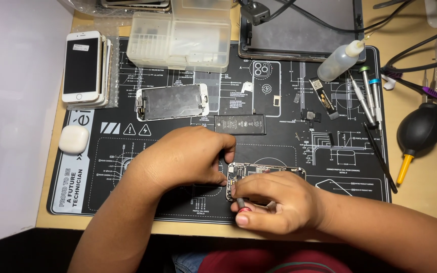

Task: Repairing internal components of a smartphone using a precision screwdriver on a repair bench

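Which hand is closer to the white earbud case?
Left. The left hand is on the mat right of the white earbud case, apart from it. The right hand is farther right, at the opened phone.

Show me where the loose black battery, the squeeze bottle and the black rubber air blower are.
black battery [240, 124], head view, middle of its flat top face.
squeeze bottle [337, 62], head view, middle of its translucent body.
air blower [420, 131], head view, centre of its round black bulb.

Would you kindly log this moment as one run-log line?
left hand: steadies opened phone | right hand: holds small screwdriver at phone's left end | nearby: battery, screen panel | surface: black work mat
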